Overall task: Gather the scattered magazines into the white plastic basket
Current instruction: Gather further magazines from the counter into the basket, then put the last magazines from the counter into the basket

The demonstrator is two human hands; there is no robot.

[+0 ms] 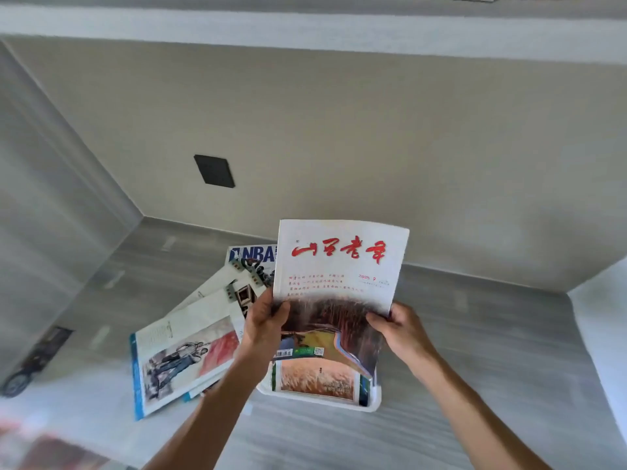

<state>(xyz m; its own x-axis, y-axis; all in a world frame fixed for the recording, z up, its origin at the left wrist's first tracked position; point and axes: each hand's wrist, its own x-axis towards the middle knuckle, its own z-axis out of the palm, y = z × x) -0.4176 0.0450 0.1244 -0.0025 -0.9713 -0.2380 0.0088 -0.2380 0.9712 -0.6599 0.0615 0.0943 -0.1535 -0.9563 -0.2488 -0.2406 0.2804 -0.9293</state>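
Hands hold a white magazine with red lettering (339,286) upright above the white basket (319,400) on the grey floor (475,385). Left hand (264,320) pinches its left edge, thumb on the cover; right hand (397,329) pinches its right edge. Another magazine (315,378) lies in the basket. Left of the basket, more magazines (190,340) lie fanned out, an NBA issue (252,256) farthest.

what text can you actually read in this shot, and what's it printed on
"山西老年": large red brush title on the white magazine held by the left hand and right hand.
"2025 9": small red date on the same cover.
"NBA": white letters on blue, on the magazine on the floor behind.
Too small or blurred: the held cover's red text lines, the barcode and QR strip, the caption on the magazine in the white basket, and the floor magazines' other print.
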